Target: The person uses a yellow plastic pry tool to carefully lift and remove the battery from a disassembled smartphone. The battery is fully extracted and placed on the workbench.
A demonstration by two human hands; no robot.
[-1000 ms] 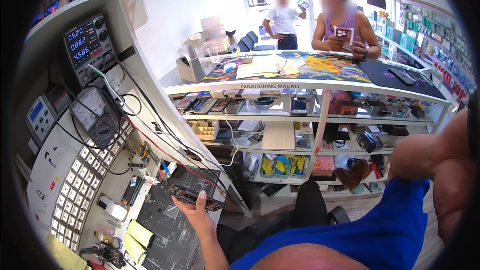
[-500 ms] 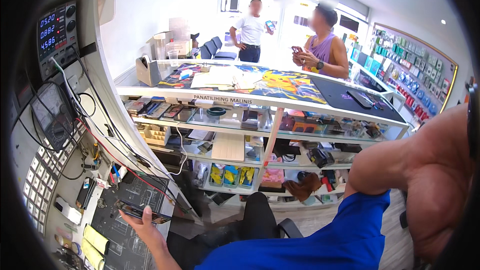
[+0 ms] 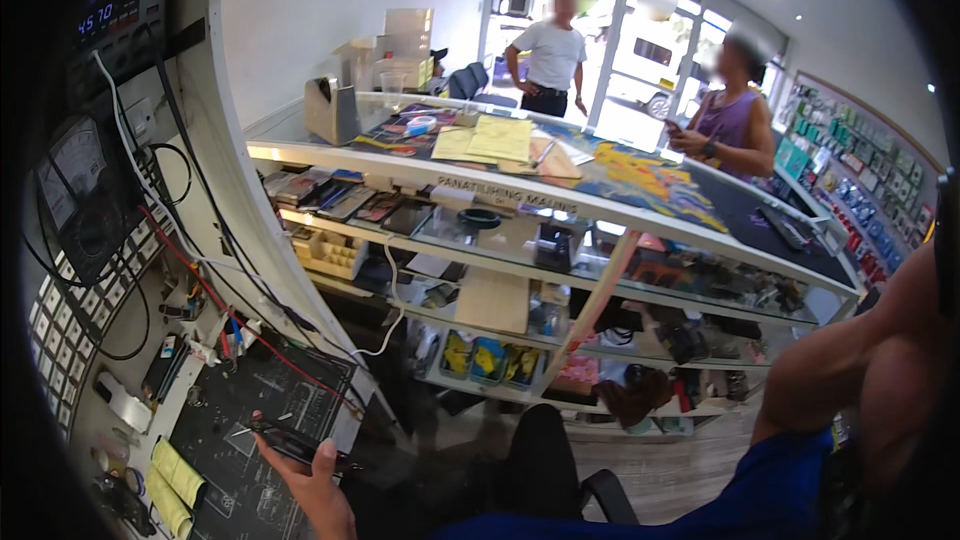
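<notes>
My left hand (image 3: 318, 488) is closed around a dark, flat smartphone (image 3: 290, 442), thumb along its near edge, above the black work mat (image 3: 235, 430) at lower left. The phone is tilted, so its screen barely shows. My bent right arm (image 3: 850, 370) rises at the right rim, and its hand lies outside the picture. Folded yellow cloth or paper (image 3: 172, 488) lies on the near left of the mat. A red cable (image 3: 205, 288) and a black cable run down to the mat's far right corner.
A power supply (image 3: 110, 0) and an analog meter (image 3: 85, 180) stand at left above small drawers (image 3: 55, 340). Ahead is a glass display counter (image 3: 400, 165) with papers on top and stocked shelves below. Two people stand beyond it. A chair armrest (image 3: 608, 495) is near my knee.
My view has turned and tilted, so the counter sits further right. My left hand keeps the smartphone over the mat. The person in white has lowered the hand that held up a phone.
</notes>
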